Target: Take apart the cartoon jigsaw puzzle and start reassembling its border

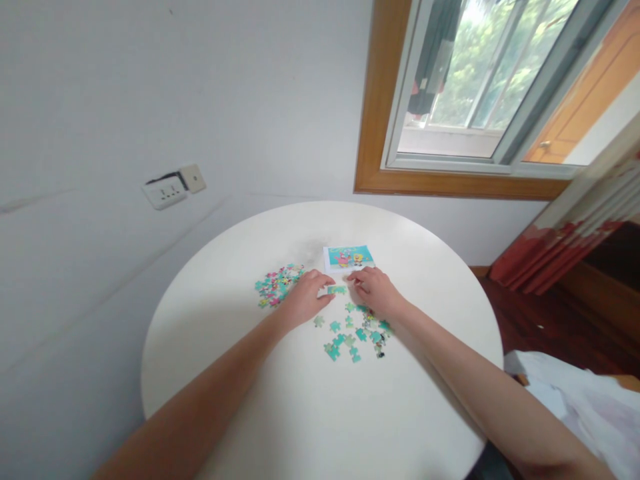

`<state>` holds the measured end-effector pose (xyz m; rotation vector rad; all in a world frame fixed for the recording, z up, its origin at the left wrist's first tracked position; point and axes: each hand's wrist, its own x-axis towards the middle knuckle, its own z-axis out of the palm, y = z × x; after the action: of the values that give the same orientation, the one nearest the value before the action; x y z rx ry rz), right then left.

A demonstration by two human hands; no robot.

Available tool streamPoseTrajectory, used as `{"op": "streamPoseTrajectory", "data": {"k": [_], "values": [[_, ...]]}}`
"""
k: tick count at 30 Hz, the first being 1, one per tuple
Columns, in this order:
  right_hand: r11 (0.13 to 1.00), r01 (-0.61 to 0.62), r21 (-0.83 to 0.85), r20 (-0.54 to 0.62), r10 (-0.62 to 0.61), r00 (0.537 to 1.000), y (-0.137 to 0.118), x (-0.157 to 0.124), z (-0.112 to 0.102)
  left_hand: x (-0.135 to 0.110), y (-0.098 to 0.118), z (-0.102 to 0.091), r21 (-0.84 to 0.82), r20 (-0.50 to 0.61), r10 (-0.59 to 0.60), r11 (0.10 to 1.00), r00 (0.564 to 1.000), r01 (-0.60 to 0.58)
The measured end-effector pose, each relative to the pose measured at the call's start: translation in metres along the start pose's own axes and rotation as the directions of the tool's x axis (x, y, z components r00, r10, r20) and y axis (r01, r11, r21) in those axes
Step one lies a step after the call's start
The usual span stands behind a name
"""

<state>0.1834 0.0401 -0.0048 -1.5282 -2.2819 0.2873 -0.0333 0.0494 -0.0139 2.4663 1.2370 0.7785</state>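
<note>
On the white round table (280, 413), a small joined strip of green and yellow puzzle pieces (338, 290) lies between my two hands. The thumb and forefinger of my left hand (306, 295) curve around its left end, one fingertip along each long side. My right hand (376, 289) is just right of the strip, fingers bent and drawn together; anything between their tips is hidden. Loose green puzzle pieces (349, 340) are scattered nearer me, some partly under my right wrist. Beside my left hand sits a heap of mixed puzzle pieces (276, 285).
A picture card (349, 257) with cartoon figures on teal lies behind my hands. The table's far edge is close to a wall with a socket (166, 192). A wood-framed window (367, 180) is at the back right, and white cloth (575, 400) lies at the lower right.
</note>
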Motion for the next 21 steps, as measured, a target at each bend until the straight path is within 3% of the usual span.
{"op": "streamPoseTrajectory", "data": {"k": [13,21], "values": [[0.999,0.052,-0.01,0.042,-0.052,0.998,0.006,-0.003,0.001,-0.003,-0.014,-0.006,-0.196,0.088,0.001,0.98,0.996,0.017],[0.998,0.062,0.001,0.0,-0.062,0.998,-0.004,-0.002,0.002,-0.002,-0.007,-0.005,-0.098,0.062,0.014,0.995,0.998,-0.008]]}}
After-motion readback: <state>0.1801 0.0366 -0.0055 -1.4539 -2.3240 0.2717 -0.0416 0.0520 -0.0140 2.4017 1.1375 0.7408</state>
